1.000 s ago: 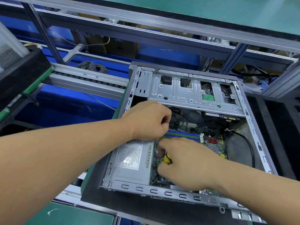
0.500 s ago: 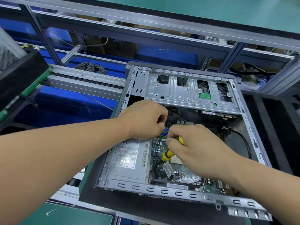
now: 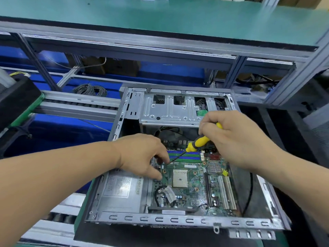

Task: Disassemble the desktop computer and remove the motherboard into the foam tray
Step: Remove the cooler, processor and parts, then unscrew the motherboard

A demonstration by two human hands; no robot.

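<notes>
The upper part of the screwdriver (image 3: 199, 142) handle is enclosed by the right hand (image 3: 236, 138); only the yellow lower section and the dark shaft are exposed. The shaft tip is covered by the fingers of the left hand (image 3: 142, 155) — contact with a screw cannot be confirmed. The upper left corner of the motherboard (image 3: 194, 184) is concealed beneath the same hand. The far edge of the board is shadowed under the drive cage (image 3: 170, 111). The label text on the power supply (image 3: 121, 189) is too small to be read. Both forearms are cut off by the frame edges — as is the black object (image 3: 16, 97) at the left.
</notes>
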